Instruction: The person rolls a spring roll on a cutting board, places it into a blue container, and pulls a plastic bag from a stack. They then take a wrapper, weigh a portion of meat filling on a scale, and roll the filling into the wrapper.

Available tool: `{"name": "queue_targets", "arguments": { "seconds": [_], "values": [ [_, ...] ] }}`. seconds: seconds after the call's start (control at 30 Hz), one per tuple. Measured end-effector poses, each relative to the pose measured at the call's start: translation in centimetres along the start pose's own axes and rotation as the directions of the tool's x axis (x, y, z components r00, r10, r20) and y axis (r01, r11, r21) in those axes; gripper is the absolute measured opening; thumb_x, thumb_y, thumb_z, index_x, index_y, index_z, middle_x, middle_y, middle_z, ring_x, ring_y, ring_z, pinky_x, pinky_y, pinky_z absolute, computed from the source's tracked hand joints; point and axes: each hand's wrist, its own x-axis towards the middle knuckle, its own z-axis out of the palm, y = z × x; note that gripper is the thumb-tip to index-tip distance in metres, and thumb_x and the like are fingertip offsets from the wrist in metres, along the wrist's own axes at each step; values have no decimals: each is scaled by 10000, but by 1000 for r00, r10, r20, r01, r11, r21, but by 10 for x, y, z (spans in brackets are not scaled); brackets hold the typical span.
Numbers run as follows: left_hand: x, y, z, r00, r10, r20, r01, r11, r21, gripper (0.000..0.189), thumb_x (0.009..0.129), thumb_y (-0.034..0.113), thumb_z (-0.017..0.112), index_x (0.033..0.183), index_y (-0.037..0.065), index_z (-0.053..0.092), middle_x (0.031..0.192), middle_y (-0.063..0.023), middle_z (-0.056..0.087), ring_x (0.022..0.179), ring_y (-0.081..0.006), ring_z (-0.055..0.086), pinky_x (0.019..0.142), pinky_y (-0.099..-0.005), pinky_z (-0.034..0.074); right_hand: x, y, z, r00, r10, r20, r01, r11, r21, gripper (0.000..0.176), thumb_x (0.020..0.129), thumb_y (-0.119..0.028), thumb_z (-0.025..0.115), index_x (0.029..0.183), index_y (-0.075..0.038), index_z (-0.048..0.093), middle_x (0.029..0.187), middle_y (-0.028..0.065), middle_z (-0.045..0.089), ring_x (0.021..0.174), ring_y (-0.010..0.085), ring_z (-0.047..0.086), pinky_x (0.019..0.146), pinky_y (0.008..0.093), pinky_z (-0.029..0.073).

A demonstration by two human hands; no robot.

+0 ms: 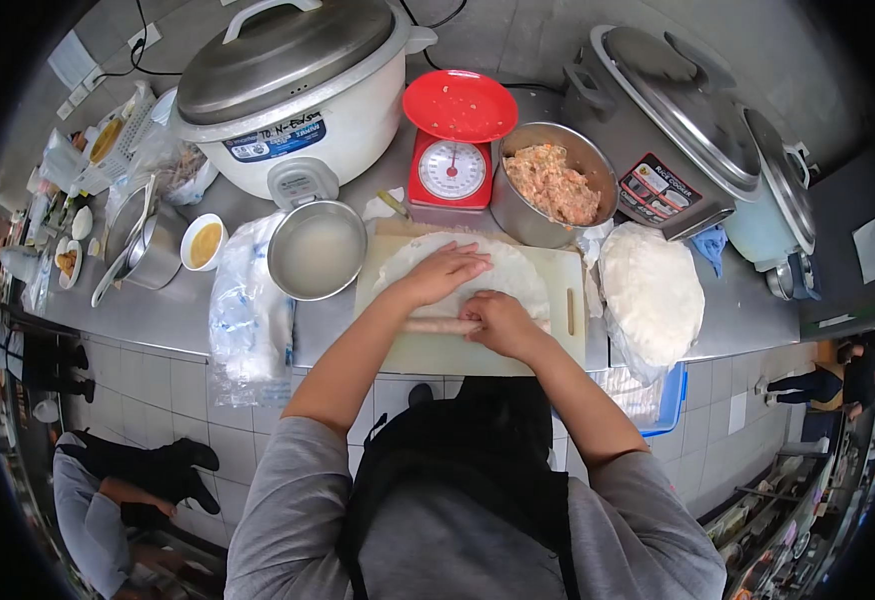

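A round white wrapper sheet [523, 283] lies on the pale cutting board [458, 358]. Along its near edge runs a thin, long roll [432, 325] of the same pale wrapper. My left hand [446, 271] rests flat on the sheet beyond the roll, fingers stretched out. Curled fingers of my right hand [499, 321] press on the roll near its right part; the fingertips are partly hidden. Beyond the board stands a steel pot of pinkish minced filling [555, 183]. A stack of white wrappers [652, 294] sits on plastic to the right.
Left of the board are a steel bowl of cloudy liquid [318, 250], plastic packaging [252, 300] and a small bowl of yellow liquid [204, 243]. A red scale [452, 172] and large rice cookers [293, 100] line the back. Other people [108, 500] are around the room.
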Motion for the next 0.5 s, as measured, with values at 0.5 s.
{"name": "queue_targets", "arguments": {
  "seconds": [0.5],
  "values": [
    [3,2,-9,984,-164,67,176,955,-241,604,986,568,265,1308,161,574,1474,-73,406,1447,-294,143,1187,-407,58,25,-26,30,994,-81,-68,91,982,164,312,578,-70,813,842,-37,651,891,116,613,890,305,603,783,403,494]
  ]
}}
